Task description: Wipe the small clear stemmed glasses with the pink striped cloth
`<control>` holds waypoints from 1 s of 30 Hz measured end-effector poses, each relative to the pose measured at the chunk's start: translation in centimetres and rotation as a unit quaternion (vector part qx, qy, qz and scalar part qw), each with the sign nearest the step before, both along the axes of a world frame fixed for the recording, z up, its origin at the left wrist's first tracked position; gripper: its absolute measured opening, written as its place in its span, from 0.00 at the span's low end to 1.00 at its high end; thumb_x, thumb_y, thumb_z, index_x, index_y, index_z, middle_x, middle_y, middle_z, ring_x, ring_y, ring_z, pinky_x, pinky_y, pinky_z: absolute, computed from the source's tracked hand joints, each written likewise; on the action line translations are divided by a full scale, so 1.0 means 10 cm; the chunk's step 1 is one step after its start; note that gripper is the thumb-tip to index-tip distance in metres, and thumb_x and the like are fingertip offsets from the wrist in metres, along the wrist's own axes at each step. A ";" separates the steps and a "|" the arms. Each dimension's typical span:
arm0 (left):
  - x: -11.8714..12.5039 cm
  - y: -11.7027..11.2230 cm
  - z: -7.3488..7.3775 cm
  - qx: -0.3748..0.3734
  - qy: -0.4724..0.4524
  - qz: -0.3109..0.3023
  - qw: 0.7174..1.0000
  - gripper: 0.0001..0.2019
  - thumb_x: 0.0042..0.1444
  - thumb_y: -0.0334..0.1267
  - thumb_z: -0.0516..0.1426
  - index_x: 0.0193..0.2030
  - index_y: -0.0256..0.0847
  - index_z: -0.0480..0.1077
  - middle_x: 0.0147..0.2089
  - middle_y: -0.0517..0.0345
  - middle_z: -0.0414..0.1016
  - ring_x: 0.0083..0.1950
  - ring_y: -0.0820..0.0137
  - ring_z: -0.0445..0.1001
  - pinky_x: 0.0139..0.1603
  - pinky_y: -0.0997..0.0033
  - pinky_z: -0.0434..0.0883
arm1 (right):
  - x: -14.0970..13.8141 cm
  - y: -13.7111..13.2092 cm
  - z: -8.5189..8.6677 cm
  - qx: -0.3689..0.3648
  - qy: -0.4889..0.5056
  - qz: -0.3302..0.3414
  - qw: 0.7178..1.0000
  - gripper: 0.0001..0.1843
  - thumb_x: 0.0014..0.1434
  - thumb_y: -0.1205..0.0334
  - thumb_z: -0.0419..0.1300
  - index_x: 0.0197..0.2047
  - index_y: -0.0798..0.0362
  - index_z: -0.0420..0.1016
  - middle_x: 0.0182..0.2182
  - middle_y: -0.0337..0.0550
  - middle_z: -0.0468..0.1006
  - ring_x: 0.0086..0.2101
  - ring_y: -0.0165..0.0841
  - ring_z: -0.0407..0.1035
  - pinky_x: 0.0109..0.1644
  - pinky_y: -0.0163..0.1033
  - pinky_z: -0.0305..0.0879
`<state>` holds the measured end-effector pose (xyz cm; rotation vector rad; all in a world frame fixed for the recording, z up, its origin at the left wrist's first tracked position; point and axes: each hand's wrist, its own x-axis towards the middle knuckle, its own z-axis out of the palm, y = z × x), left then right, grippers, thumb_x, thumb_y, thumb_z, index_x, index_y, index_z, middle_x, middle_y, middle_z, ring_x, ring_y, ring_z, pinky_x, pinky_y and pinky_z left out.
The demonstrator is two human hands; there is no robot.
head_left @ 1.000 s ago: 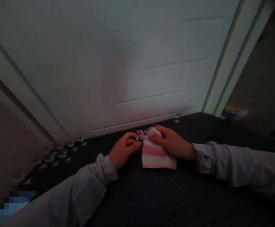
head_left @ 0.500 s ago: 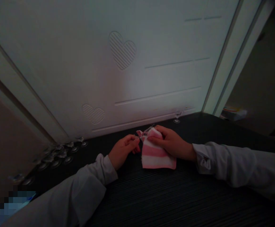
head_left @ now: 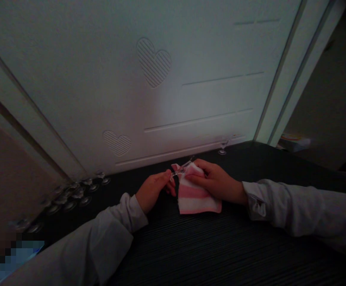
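A pink and white striped cloth point(head_left: 197, 196) hangs from my right hand point(head_left: 217, 182), whose fingers are closed over its upper part. A small clear glass piece point(head_left: 181, 169), shaped like a tiny stemmed glass, pokes out of the cloth's top. My left hand point(head_left: 153, 190) pinches the near end of that glass piece with thumb and fingers. Both hands hover just above a dark striped tabletop point(head_left: 220, 246), close to a white door panel with embossed hearts point(head_left: 153, 61).
Several small clear glasses point(head_left: 72, 194) lie in a row along the left back edge of the table. One more tiny stemmed glass point(head_left: 222, 147) stands at the foot of the door panel, right of the hands. A blurred blue patch sits at the bottom left.
My left hand has slid slightly left and down, its fingers tightening on the glass piece. The cloth and right hand have barely shifted.
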<state>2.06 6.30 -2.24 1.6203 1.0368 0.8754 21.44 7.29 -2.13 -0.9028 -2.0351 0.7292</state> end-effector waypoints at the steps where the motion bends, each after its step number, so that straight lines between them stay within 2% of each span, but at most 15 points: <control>1: 0.00 0.00 0.00 0.000 0.002 0.000 1.000 0.22 0.54 0.53 0.44 0.26 0.36 0.65 0.21 0.59 0.68 0.25 0.72 0.67 0.32 0.69 0.63 | 0.00 0.00 0.00 0.002 -0.003 0.001 1.000 0.06 0.53 0.60 0.54 0.29 0.53 0.65 0.24 0.36 0.65 0.26 0.28 0.61 0.28 0.33 0.58; 4: -0.01 0.00 -0.01 0.006 0.009 0.000 1.000 0.22 0.54 0.53 0.44 0.26 0.36 0.65 0.21 0.58 0.68 0.25 0.72 0.67 0.32 0.69 0.63 | 0.00 0.00 0.01 0.004 -0.001 0.003 1.000 0.06 0.53 0.60 0.53 0.29 0.53 0.65 0.25 0.36 0.66 0.26 0.28 0.61 0.29 0.34 0.57; 9: 0.01 -0.01 0.02 0.017 0.020 0.008 1.000 0.20 0.54 0.52 0.44 0.31 0.36 0.65 0.23 0.59 0.68 0.26 0.72 0.66 0.31 0.70 0.62 | 0.00 0.01 -0.01 -0.001 0.013 -0.012 1.000 0.05 0.54 0.61 0.53 0.31 0.54 0.65 0.26 0.37 0.67 0.28 0.29 0.62 0.31 0.34 0.58; 14: 0.03 -0.03 0.04 0.017 0.003 0.004 1.000 0.11 0.50 0.44 0.53 0.35 0.38 0.63 0.25 0.63 0.67 0.26 0.75 0.65 0.29 0.73 0.61 | 0.00 0.01 -0.01 -0.032 0.030 -0.030 0.999 0.06 0.54 0.60 0.53 0.31 0.54 0.64 0.25 0.37 0.67 0.26 0.28 0.62 0.28 0.34 0.59; 18: 0.03 -0.03 0.01 0.005 -0.031 0.018 0.999 0.15 0.45 0.38 0.57 0.40 0.39 0.59 0.29 0.63 0.67 0.28 0.75 0.67 0.28 0.74 0.62 | -0.01 0.01 -0.02 -0.038 0.039 -0.024 0.998 0.05 0.53 0.60 0.53 0.31 0.54 0.64 0.25 0.36 0.66 0.25 0.28 0.61 0.27 0.33 0.59; 30: 0.03 -0.03 0.03 0.020 -0.018 0.014 1.000 0.10 0.47 0.38 0.56 0.36 0.38 0.60 0.26 0.64 0.66 0.26 0.76 0.65 0.28 0.74 0.62 | -0.01 0.03 -0.02 -0.031 0.029 -0.026 0.999 0.07 0.53 0.59 0.54 0.31 0.54 0.64 0.25 0.37 0.67 0.26 0.28 0.62 0.28 0.34 0.60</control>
